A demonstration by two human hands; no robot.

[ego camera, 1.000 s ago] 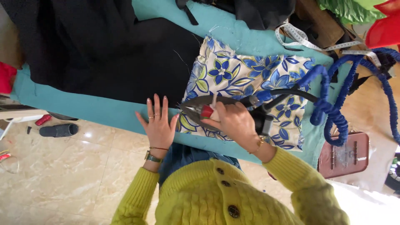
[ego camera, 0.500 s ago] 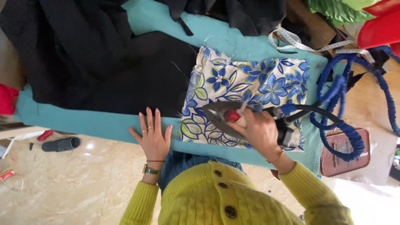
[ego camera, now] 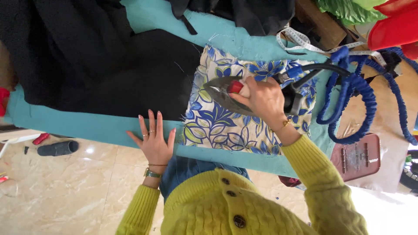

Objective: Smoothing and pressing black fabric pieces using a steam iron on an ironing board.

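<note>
Iron (ego camera: 226, 93), pointed and metal, sits on floral cloth (ego camera: 244, 117) at frame centre, right hand (ego camera: 263, 100) closed round its handle. Left hand (ego camera: 154, 141) lies flat, fingers spread, on the teal board (ego camera: 87, 124).

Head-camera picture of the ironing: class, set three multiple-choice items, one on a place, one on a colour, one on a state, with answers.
1. Where does the iron rest?
A. on the floral cloth
B. on the floor
C. on the black cloth

2. What colour is the board cover?
A. red
B. teal
C. white

3. How is the left hand?
A. clenched
B. holding scissors
C. flat, fingers spread

Answers: A, the iron lies on the flowered fabric under the right hand; B, teal shows around the cloths; C, the palm lies flat at the board's edge.
</note>
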